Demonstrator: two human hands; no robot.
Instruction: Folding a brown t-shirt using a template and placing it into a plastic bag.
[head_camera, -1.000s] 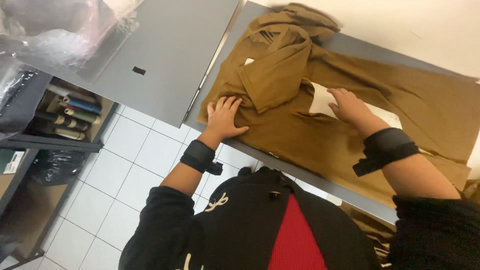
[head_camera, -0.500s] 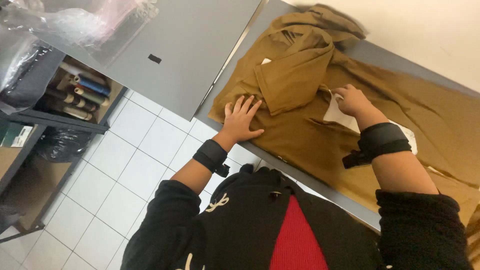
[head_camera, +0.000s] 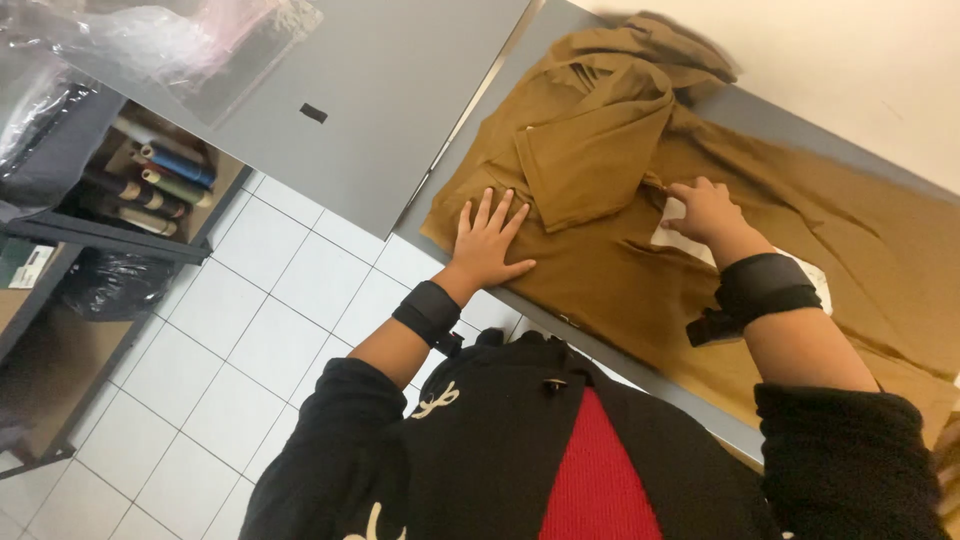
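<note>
A brown garment (head_camera: 620, 170) lies spread on a grey table (head_camera: 700, 400), partly folded over itself near the far end. My left hand (head_camera: 487, 243) rests flat on the garment's near corner with fingers spread. My right hand (head_camera: 705, 212) presses on the cloth beside a white sheet (head_camera: 668, 236) that shows under the fabric. Both wrists carry black bands. Neither hand grips anything that I can see.
A second grey tabletop (head_camera: 370, 110) adjoins on the left, with clear plastic bags (head_camera: 180, 45) at its far corner. Below it a shelf holds rolls of material (head_camera: 160, 180) and a black bag (head_camera: 105, 285). White floor tiles lie beneath.
Both hands have stayed pressed on the garment with only small shifts. The view has shifted as my head moved.
</note>
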